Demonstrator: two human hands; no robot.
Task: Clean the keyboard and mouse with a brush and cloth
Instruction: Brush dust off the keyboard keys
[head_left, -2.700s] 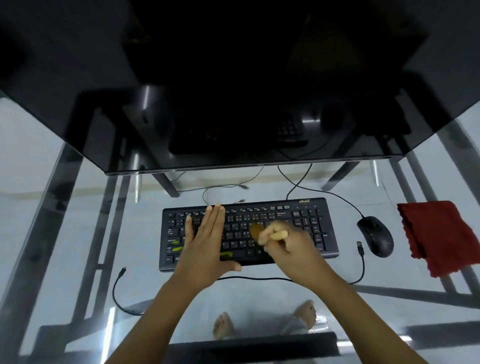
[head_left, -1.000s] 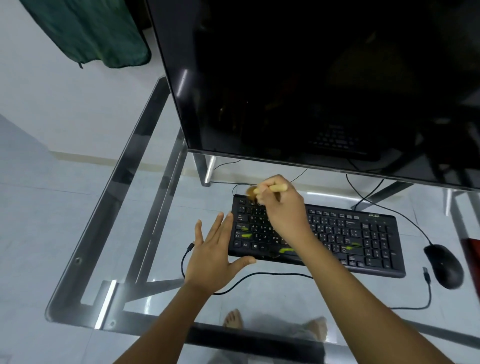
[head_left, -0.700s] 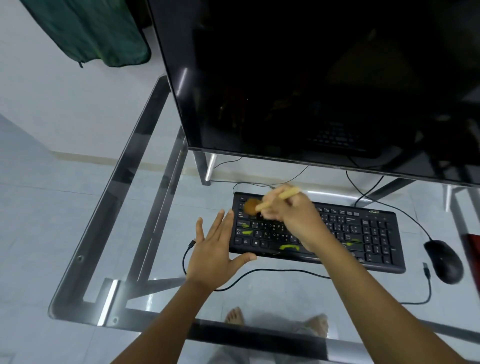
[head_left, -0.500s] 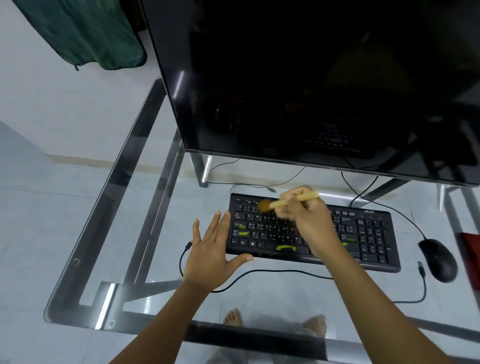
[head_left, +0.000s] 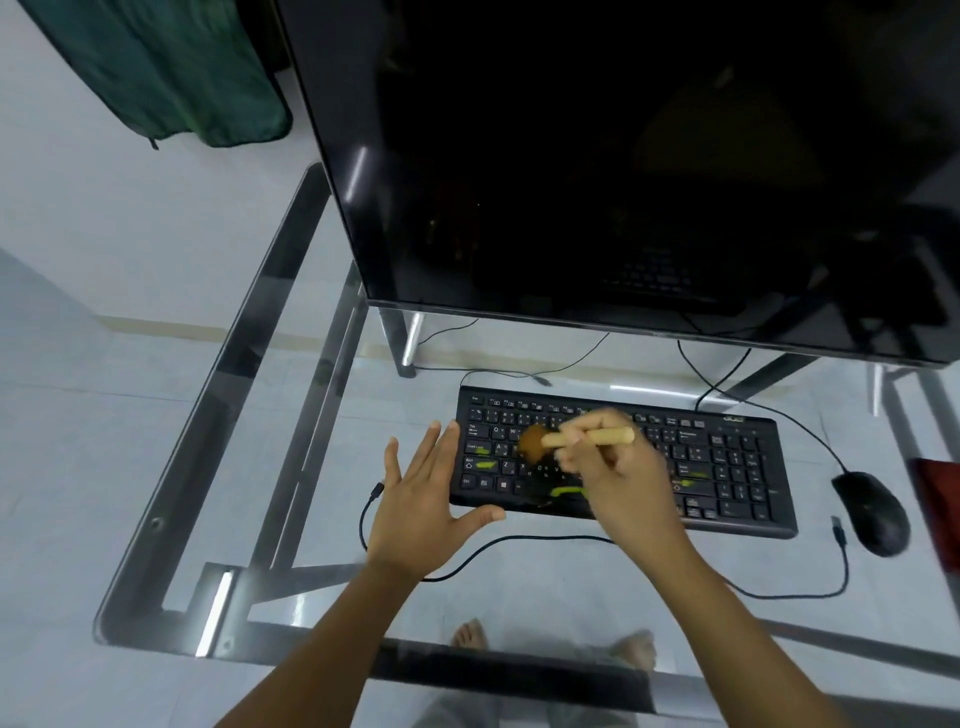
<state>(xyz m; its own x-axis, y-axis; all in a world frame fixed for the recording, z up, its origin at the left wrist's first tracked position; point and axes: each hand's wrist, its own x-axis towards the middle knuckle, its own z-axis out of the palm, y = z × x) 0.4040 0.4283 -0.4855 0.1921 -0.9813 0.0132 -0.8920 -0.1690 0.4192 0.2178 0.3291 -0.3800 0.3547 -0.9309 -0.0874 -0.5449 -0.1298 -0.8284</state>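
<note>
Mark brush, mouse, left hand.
brush (head_left: 608, 436): head view, wooden handle.
mouse (head_left: 872, 512): head view, middle of its back.
left hand (head_left: 415, 512): head view, back of the hand.

A glass table (head_left: 223, 395) carries a monitor (head_left: 623, 156), a black keyboard (head_left: 727, 467), a mouse (head_left: 872, 512) beside it and a red cloth (head_left: 941, 499).

Cool, even indoor light, moderately bright; no hard shadows visible. Dark monitor (head_left: 623, 182) screen mirrors the scene (faint reflection of the keyboard (head_left: 737, 462) low in it); thin glare streak near its left edge; bright specular strip on the desk frame (head_left: 215, 608), front left. Right hand (head_left: 618, 467) and brush (head_left: 571, 439) smeared by motion blur; wide-angle distortion bows straight lines toward the edges.
</note>
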